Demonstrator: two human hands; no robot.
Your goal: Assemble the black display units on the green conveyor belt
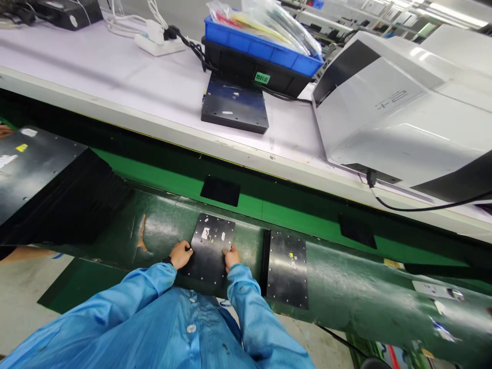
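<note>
A black metal plate (pixel 209 248) with small holes along its edges and white marks lies on a green belt (pixel 161 236). My left hand (pixel 180 254) grips its left edge, and my right hand (pixel 231 258) grips its right edge. A second black perforated plate (pixel 287 270) lies flat on the belt to the right, apart from my right hand. Blue sleeves cover both my forearms.
Behind the belt runs a white bench (pixel 115 66) carrying a blue bin (pixel 261 41) of plastic bags, a black plate (pixel 234 105) and a power strip (pixel 157 43). A white machine (pixel 395 107) stands at right. A large black panel (pixel 34 174) lies at left, beside another person's forearm (pixel 23 254).
</note>
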